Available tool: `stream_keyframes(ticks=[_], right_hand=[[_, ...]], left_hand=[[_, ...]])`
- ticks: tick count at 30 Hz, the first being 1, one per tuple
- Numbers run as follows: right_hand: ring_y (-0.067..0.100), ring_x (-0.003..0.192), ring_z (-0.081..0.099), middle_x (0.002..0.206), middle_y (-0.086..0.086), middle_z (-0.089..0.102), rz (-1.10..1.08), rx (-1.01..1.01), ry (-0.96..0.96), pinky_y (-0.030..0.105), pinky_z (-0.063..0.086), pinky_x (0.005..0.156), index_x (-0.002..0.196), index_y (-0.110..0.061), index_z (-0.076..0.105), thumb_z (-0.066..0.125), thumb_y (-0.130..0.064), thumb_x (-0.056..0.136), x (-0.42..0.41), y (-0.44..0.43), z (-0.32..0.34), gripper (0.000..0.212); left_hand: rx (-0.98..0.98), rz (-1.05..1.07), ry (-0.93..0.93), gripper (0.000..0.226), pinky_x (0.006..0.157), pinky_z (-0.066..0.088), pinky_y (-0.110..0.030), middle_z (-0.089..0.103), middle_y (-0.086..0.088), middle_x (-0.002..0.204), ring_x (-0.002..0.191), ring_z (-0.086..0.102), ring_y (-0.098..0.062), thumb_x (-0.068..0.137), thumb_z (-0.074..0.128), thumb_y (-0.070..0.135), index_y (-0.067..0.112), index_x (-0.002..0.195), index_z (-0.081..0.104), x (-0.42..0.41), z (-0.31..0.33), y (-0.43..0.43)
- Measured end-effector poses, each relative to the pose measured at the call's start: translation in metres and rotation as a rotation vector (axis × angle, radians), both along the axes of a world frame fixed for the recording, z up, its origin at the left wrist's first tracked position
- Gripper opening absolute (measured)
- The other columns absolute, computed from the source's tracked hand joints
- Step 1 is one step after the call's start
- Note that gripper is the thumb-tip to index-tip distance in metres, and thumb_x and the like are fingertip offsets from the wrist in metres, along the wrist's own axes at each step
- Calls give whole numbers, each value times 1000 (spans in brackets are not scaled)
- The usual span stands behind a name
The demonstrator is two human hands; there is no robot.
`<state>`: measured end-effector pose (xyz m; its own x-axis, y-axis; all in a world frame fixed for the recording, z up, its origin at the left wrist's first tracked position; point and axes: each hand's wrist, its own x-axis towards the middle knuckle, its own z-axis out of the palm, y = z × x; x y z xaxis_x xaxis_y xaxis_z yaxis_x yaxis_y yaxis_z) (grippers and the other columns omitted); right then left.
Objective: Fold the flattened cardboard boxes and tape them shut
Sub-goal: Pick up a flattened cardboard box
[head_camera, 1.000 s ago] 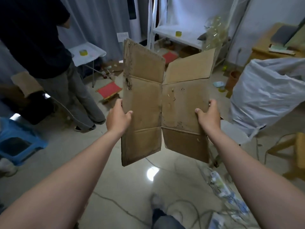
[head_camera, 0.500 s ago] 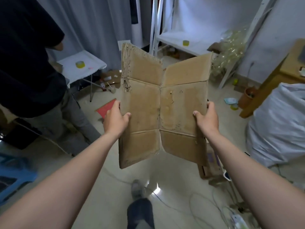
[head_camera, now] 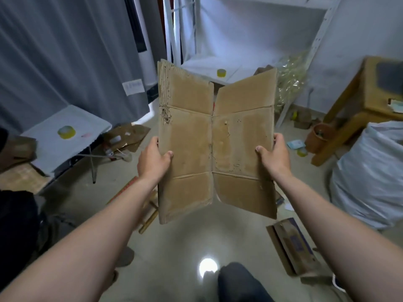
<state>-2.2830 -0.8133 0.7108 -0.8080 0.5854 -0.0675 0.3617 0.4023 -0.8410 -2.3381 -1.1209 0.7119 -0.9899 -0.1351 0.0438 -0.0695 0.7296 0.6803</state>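
Observation:
I hold a flattened brown cardboard box (head_camera: 196,144) upright in front of me, its two panels opened in a shallow V with the centre crease facing me. My left hand (head_camera: 153,159) grips its left edge, thumb on the front face. My right hand (head_camera: 274,154) grips the right edge the same way. Flaps stick out above and below the panels. A yellow tape roll (head_camera: 66,132) lies on a small white table (head_camera: 43,149) at the left. Another yellow roll (head_camera: 221,72) sits on the white shelf (head_camera: 202,64) behind the box.
A grey curtain (head_camera: 65,51) hangs at the back left. A wooden table (head_camera: 370,101) and a big white sack (head_camera: 370,177) stand at the right. Cardboard scraps (head_camera: 128,136) and a flat carton (head_camera: 292,243) lie on the glossy floor. A dark-clothed person (head_camera: 19,223) is at the left edge.
My view has swung left and forward: the shelf and white table came closer, the person slid to the left edge. Both hands keep the same hold on the box.

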Motion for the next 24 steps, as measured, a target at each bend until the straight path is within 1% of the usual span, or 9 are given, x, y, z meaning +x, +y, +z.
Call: stream_keyframes(ticks=[3, 7, 11, 15, 17, 19, 21, 23, 24], right_hand=[[26, 120, 59, 129, 6, 63, -29, 4, 22, 44, 49, 102, 127, -17, 47, 68, -19, 94, -61, 10, -8, 39], [26, 119, 60, 129, 7, 63, -58, -4, 34, 39, 48, 99, 128, -16, 47, 67, -19, 95, -158, 34, -23, 39], [26, 120, 59, 131, 6, 63, -71, -31, 4, 40, 47, 99, 131, -18, 45, 66, -19, 96, -278, 58, -32, 41], [27, 121, 59, 130, 7, 62, -67, -53, -9, 44, 50, 100, 132, -15, 46, 67, -18, 95, -393, 75, -26, 43], [28, 120, 59, 130, 9, 62, -54, -54, -6, 45, 50, 100, 132, -14, 46, 67, -17, 95, -445, 77, -20, 43], [29, 120, 58, 129, 8, 62, -42, -65, -8, 46, 51, 99, 131, -15, 46, 66, -18, 95, -495, 77, -14, 41], [28, 119, 59, 128, 7, 62, -23, -66, -6, 45, 51, 97, 129, -15, 46, 66, -18, 95, -539, 75, -10, 40], [29, 116, 60, 126, 8, 63, -6, -45, 4, 41, 50, 93, 128, -14, 47, 66, -18, 94, -581, 76, -8, 39], [29, 115, 60, 125, 8, 63, 1, -36, 11, 39, 49, 90, 127, -13, 47, 67, -17, 94, -601, 76, -8, 39]], left_hand=[[-10, -35, 12, 34, 83, 52, -39, 70, -2, 113, 106, 63, -32, 84, 72, 28, 25, 113, 56, -76, -9, 13], [-8, -76, 19, 36, 84, 53, -41, 70, -2, 115, 107, 64, -31, 84, 73, 28, 24, 117, 56, -185, -22, 39], [-34, -86, -10, 33, 78, 49, -36, 69, -1, 115, 105, 63, -30, 88, 71, 27, 23, 115, 54, -304, -24, 68], [-30, -93, -29, 35, 79, 46, -32, 68, -5, 116, 107, 63, -30, 90, 71, 22, 18, 120, 55, -419, -12, 83], [-10, -82, -13, 38, 81, 48, -33, 68, -7, 117, 108, 63, -31, 90, 71, 20, 16, 124, 55, -469, -6, 83], [3, -60, -3, 40, 85, 50, -37, 68, -6, 116, 107, 62, -30, 89, 71, 20, 17, 125, 55, -514, -3, 80], [2, -36, -6, 41, 82, 50, -37, 68, -5, 114, 106, 62, -30, 89, 71, 22, 20, 125, 54, -556, -3, 75], [-20, -33, -12, 41, 78, 48, -36, 68, -3, 112, 105, 62, -30, 88, 72, 26, 23, 125, 53, -600, -6, 71], [-29, -38, -13, 42, 79, 49, -38, 68, -3, 112, 105, 62, -30, 88, 71, 27, 23, 126, 53, -622, -8, 70]])
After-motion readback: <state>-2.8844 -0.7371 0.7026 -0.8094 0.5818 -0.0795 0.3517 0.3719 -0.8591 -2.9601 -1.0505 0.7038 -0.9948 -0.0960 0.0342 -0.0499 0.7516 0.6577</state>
